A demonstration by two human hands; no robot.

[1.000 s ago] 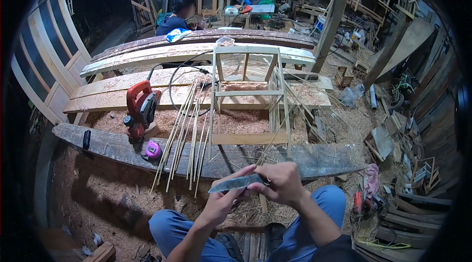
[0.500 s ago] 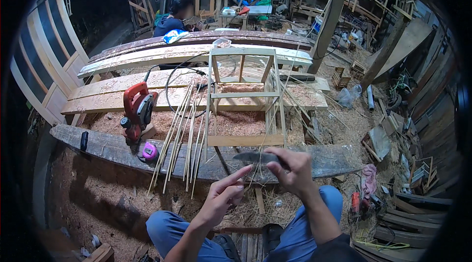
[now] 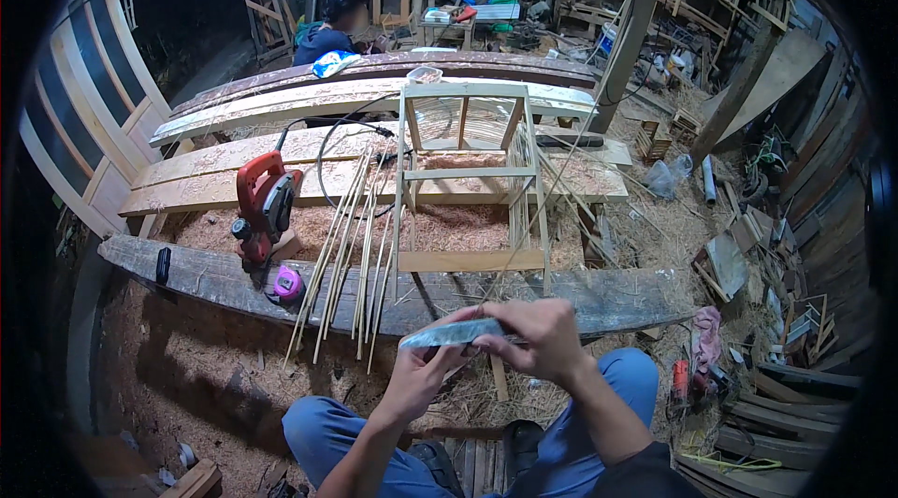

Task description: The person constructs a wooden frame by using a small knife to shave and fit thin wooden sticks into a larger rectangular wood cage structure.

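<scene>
My right hand (image 3: 543,339) is closed on a broad grey knife (image 3: 438,333), its blade lying crosswise over my left fingers. My left hand (image 3: 421,369) is closed beneath the blade on a thin bamboo stick (image 3: 505,269), which slants up to the right from between my hands; the part under the blade is hidden. Just beyond my hands, a small wooden frame with slats (image 3: 470,261) stands at the edge of a weathered plank (image 3: 617,302). Loose thin sticks (image 3: 332,283) lie to its left, beside a pink tape measure (image 3: 288,285).
A red electric planer (image 3: 262,203) with a cable sits at left, near long pale boards (image 3: 168,182). Behind them a person (image 3: 323,44) in dark clothing sits. A wooden post (image 3: 625,49) rises at right, amid piled scrap wood (image 3: 767,409). A panelled frame (image 3: 122,152) leans at left.
Half a second ago the knife was raised rightward with my left forefinger extended apart from it. Now the blade lies back across my left fingers, as it did a second ago.
</scene>
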